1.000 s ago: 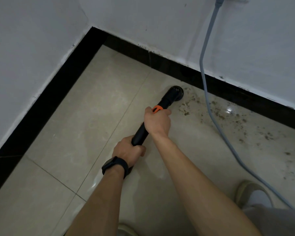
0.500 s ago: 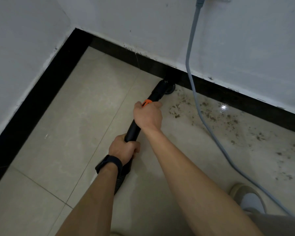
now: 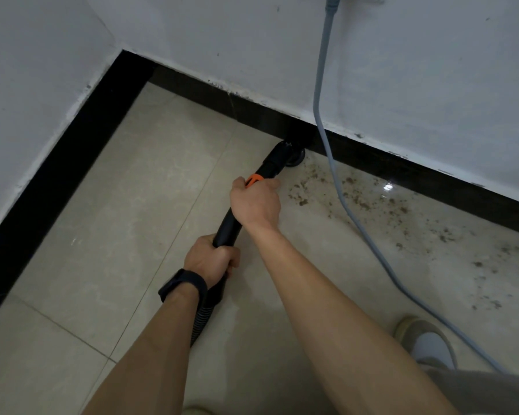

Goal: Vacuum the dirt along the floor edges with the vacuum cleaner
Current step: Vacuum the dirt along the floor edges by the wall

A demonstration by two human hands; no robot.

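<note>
A black vacuum wand with an orange collar slants across the beige tiled floor. Its round nozzle sits against the black skirting of the far wall. My right hand grips the wand just below the orange collar. My left hand, with a black wristband, grips the wand's lower end, where the ribbed hose starts. Brown dirt lies scattered on the floor to the right of the nozzle, along the skirting.
A grey power cord hangs from the wall and trails across the dirty floor to the lower right. My right shoe stands at the lower right. The room corner lies at the upper left, with black skirting on both walls.
The nozzle has moved forward from the open floor to the skirting of the far wall. Both hands went forward with the wand.
</note>
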